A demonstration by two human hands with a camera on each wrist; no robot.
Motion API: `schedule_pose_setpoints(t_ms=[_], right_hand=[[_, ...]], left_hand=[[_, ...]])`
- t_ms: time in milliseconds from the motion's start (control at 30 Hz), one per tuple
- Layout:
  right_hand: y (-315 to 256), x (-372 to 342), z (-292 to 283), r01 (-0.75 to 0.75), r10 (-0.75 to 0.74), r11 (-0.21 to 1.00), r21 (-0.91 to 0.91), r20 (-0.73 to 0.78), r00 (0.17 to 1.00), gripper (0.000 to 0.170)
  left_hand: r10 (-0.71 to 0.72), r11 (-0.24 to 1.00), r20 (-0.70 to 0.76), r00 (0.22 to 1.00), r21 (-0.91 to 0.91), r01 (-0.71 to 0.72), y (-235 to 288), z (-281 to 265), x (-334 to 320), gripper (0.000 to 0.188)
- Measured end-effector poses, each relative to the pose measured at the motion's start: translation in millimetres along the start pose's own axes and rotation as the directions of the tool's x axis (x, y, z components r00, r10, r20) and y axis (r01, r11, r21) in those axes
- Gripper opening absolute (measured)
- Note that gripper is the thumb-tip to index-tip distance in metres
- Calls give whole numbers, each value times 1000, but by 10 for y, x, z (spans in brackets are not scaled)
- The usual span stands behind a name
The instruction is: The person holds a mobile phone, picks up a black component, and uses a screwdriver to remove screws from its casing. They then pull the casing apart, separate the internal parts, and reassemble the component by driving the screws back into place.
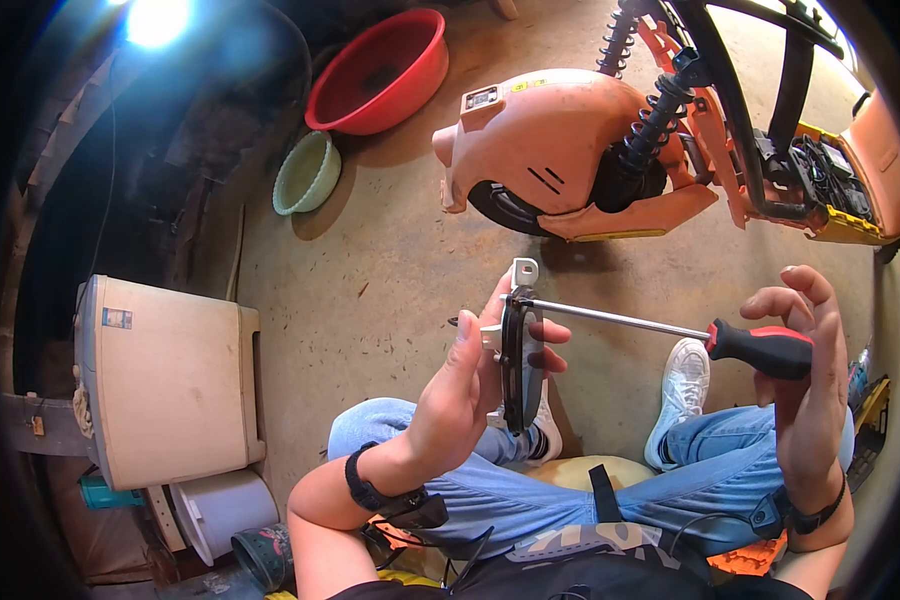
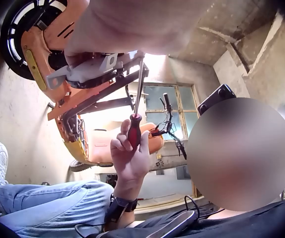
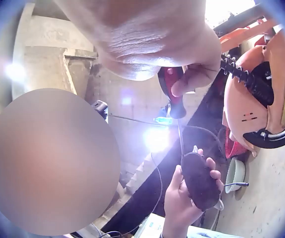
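- Left hand (image 1: 448, 405): grips a dark oval part (image 1: 513, 370), thumb on the near side, fingers showing beyond it. Part held up in front of the body, above the knees, standing on edge.
- Pale bracket (image 1: 525, 271) on the part, its holed tab standing out at the upper end. Short dark lead (image 3: 236, 184) with a plug end sticks out beside the part, right wrist view.
- Right hand (image 1: 808, 400): fingers and thumb on the red-and-black handle of a screwdriver (image 1: 745, 347). Left wrist view shows the fingers curled about it.
- Screwdriver shaft runs across to the upper end of the part, tip at its edge. Cannot tell whether the tip sits in a screw.
- Straps with small devices on both wrists. Person seated low, blue jeans (image 1: 560, 500), white shoes (image 1: 685, 385) on the floor (image 1: 410, 270).
- Ahead: orange two-wheeler (image 1: 570, 130), black coil springs, wiring exposed at the far right.
- Beyond, left of the two-wheeler: red basin (image 1: 425, 75), pale green scalloped bowl (image 1: 326, 178) just beside it.
- Far left: off-white box (image 1: 175, 385), white bucket (image 1: 225, 515) near its base; bright lamp (image 1: 158, 20) above.
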State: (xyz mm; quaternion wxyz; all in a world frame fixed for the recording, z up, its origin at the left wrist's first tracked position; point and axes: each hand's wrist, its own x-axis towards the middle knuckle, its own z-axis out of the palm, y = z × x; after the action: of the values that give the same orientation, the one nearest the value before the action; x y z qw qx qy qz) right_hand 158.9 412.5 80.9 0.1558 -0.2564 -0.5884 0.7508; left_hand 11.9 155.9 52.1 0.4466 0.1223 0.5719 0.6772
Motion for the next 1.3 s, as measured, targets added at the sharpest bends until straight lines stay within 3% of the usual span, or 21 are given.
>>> schedule_pose_setpoints(t_ms=[100,167,300,400,467,600,667,800,900,967,1100,1167,1233,1300], right_hand=[[-29,-5,-38,-46,50,990,-135,28,998,72],[13,-12,-8,110,-109,976,-189,20,994,68],[118,3,-25,267,-264,951,-156,37,964,66],[29,-13,93,198,-202,963,-180,0,979,67],[-38,-4,137,-39,41,999,22,-85,996,69],[-75,-21,-29,-115,113,987,-109,-32,993,70],[29,-35,-38,129,-126,979,-156,31,992,70],[119,-13,-48,275,-277,942,-190,19,961,70],[49,-23,17,208,-204,961,-182,36,978,69],[-47,-22,51,-43,43,999,-32,-2,999,68],[-68,-31,-37,-111,109,988,-108,-27,994,71],[68,-31,-86,163,-151,959,-233,67,986,76],[124,-6,-77,212,-205,944,-254,56,977,81],[126,-2,-53,262,-254,941,-212,66,965,73]], left_hand=[[5,1000,0,1000,-2,-5,1,7,-4,78],[1,1000,-6,1000,-18,-1,3,15,-10,77],[5,1000,-3,1000,-5,-5,18,17,-8,77],[8,1000,-6,1000,-16,-8,7,9,-7,77],[-1,1000,-3,1000,-10,1,17,5,-5,76],[-20,999,-18,1000,-32,19,6,13,-17,76],[-4,1000,-7,1000,-29,4,-1,19,-15,76],[-9,1000,-18,1000,-20,9,-2,19,-18,76],[-14,1000,-17,1000,-25,13,-10,-5,-11,77],[-23,1000,-11,1000,-14,23,-6,-20,-7,78],[-16,1000,-24,1000,6,16,1,6,-7,78],[-22,1000,-15,1000,2,22,-11,-4,-7,78],[-19,1000,-17,1000,3,19,-6,2,-5,78],[-16,1000,-18,1000,6,16,-5,1,-3,78]])
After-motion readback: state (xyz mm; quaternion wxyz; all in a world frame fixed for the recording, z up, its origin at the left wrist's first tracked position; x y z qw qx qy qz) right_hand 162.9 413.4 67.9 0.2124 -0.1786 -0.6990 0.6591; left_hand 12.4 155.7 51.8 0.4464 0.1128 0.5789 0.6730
